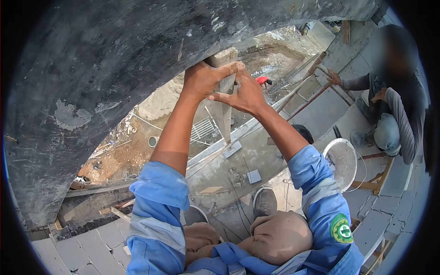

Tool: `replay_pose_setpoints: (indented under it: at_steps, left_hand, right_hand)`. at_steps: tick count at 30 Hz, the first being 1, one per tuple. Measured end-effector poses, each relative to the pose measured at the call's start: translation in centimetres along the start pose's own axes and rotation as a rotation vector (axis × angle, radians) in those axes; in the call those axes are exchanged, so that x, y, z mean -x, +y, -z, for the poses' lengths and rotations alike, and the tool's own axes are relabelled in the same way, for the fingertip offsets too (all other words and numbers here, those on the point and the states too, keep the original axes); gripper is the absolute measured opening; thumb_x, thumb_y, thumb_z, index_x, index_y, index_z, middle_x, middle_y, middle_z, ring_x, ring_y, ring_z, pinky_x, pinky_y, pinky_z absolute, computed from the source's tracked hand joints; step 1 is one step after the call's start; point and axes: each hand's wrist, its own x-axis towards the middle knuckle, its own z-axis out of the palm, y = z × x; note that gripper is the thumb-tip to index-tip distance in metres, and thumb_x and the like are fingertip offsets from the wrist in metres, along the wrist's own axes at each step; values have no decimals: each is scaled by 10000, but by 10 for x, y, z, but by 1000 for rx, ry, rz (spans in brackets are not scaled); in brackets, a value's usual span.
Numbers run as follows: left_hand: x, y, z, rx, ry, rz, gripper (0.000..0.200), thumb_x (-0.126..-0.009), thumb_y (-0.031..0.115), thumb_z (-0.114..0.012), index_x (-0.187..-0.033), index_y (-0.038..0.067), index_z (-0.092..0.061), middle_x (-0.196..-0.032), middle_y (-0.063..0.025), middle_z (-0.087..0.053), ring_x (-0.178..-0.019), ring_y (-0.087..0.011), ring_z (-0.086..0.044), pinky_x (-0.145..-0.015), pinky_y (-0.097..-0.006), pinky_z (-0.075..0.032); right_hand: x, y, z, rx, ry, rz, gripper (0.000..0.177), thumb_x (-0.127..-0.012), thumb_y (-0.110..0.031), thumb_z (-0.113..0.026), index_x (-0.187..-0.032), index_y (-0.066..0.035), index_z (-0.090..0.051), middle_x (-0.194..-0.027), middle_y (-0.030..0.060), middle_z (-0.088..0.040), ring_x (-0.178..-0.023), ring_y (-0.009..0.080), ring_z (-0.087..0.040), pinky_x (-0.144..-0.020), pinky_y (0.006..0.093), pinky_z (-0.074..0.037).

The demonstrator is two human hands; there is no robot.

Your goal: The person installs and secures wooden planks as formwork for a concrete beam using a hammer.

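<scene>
My left hand [200, 81] is wrapped round the upper part of a wooden post [224, 121], close under the edge of a large dark panel [110, 68]. From the other side my right hand [248, 94] grips the same post, its thumb and fingers around the wood. The post stands nearly upright, and its squared top shows just above my hands beside the panel's edge. Its narrow lower end comes down by a small pale tile piece [232, 149] on the ledge.
A co-worker [398, 101] crouches at right, one hand by a metal frame [316, 68]. Near my right knee stands a white bucket [341, 162]. A small white block [254, 176] and loose wires lie by my shoes. Beyond the ledge [261, 133], ground with rubble lies far below.
</scene>
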Motion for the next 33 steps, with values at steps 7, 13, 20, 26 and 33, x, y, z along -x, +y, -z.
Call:
replay_pose_setpoints:
  at_steps: [7, 13, 20, 26, 33]
  left_hand:
    - [-4, -7, 7, -72, -6, 6, 803, -630, 537, -841, -1140, -42, -615, -1142, -189, -636, -1022, -265, -610, -899, -347, -470]
    - [-29, -15, 17, 212, 28, 101, 494, -686, 315, -866, -1043, 31, -676, -1036, -86, -671, -960, -203, -613, -879, -333, -474]
    - [8, -46, 66, 217, 153, 13, 550, -699, 325, -856, -1121, 40, -648, -1109, -81, -646, -1041, -211, -573, -955, -328, -416]
    - [30, -49, 92, 225, 49, 103, 505, -744, 257, -800, -1163, 27, -635, -1142, -95, -640, -1073, -223, -567, -994, -355, -398]
    - [0, -117, 105, -68, 181, -119, 558, -833, 324, -741, -1265, 16, -571, -1299, -127, -559, -1200, -255, -491, -1043, -377, -356]
  right_hand:
    - [-3, -11, -26, -303, 147, -91, 742, -649, -424, -760, -1189, 54, -589, -1150, 238, -573, -1023, 406, -612, -892, 449, -494]
    - [-42, -26, -25, -284, -4, -160, 741, -650, -409, -757, -1211, 45, -587, -1196, 245, -571, -1030, 404, -618, -893, 446, -498]
    - [-34, -66, -70, -230, -2, -70, 767, -664, -431, -733, -1284, -17, -552, -1219, 215, -546, -1001, 400, -624, -887, 462, -496]
    - [-32, -74, -82, -273, 59, -18, 693, -675, -446, -706, -1221, -36, -587, -1183, 196, -556, -1012, 414, -608, -895, 470, -491]
    - [-56, -74, -82, -240, -47, -12, 747, -681, -442, -721, -1304, -67, -547, -1241, 207, -519, -1062, 367, -612, -919, 432, -496]
